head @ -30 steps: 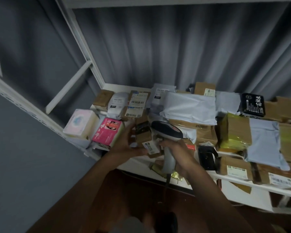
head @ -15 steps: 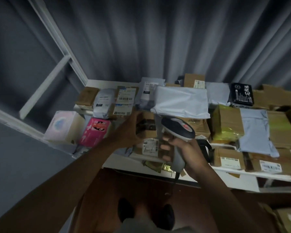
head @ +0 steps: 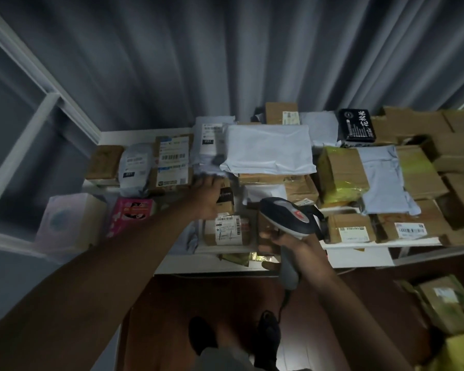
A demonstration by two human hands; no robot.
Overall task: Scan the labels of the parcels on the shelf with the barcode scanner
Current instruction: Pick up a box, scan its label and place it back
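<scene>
My right hand (head: 284,243) grips the handle of the grey and black barcode scanner (head: 292,218), whose head sits above the shelf's front edge, tilted up to the left. My left hand (head: 208,195) reaches farther back with fingers stretched out, over a dark small box (head: 227,196) and touching the edge of a grey poly bag (head: 212,156). A small brown box with a white barcode label (head: 227,231) lies on the white shelf (head: 212,265) between my hands. Many labelled parcels cover the shelf.
A large white poly bag (head: 268,149) lies mid-shelf, with brown cartons (head: 343,178) and a black packet (head: 355,128) to the right. A pink box (head: 131,212) and a pale tissue box (head: 65,223) sit left. The scanner cable hangs toward the floor. Grey curtain behind.
My left hand has let go of the small labelled box, which now lies on the shelf, and has reached farther back. The scanner has shifted right and lifted a little.
</scene>
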